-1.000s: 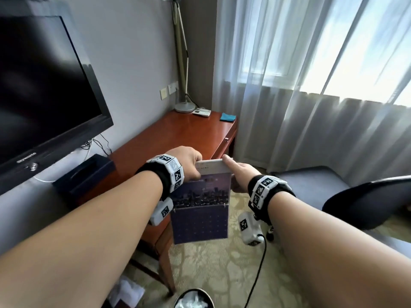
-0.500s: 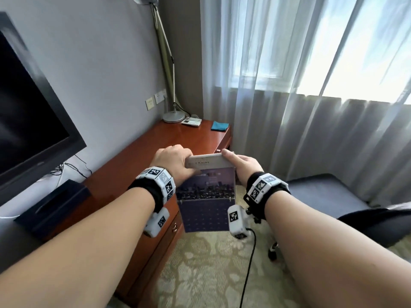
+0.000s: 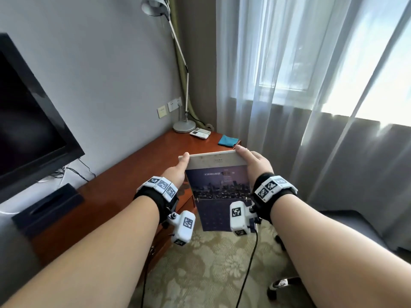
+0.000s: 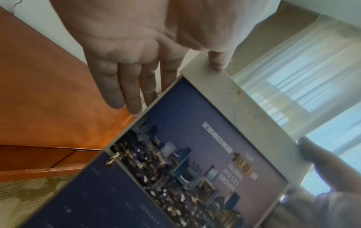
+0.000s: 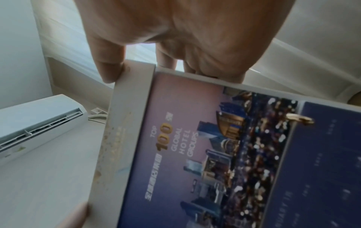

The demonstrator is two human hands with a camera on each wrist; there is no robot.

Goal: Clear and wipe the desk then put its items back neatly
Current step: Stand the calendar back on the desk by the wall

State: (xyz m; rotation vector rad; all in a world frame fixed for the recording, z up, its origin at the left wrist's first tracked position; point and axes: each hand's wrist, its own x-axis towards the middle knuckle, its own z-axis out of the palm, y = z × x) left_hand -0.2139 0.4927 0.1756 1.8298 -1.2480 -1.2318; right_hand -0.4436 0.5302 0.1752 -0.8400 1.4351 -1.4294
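hands: left hand (image 3: pixel 178 172) and right hand (image 3: pixel 255 162) pinch the calendar (image 3: pixel 219 192) at its top corners
desk (image 3: pixel 124 185): mostly bare; lamp (image 3: pixel 184 125), remote (image 3: pixel 200 133), cloth (image 3: pixel 228 140) at far end
left: likely set calendar back

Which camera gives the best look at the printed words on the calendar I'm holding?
The right wrist view: the calendar fills it, "Top 100 Global Hotel Groups" readable. The left wrist view shows it slightly blurrier; in the head view it's too small to read.

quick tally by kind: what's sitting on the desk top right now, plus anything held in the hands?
On the desk:
Lamp: 1
Remote controls: 2
Teal cloth: 1
Black tissue box: 1
Held by left hand and right hand:
Desk calendar: 1
Total: 6
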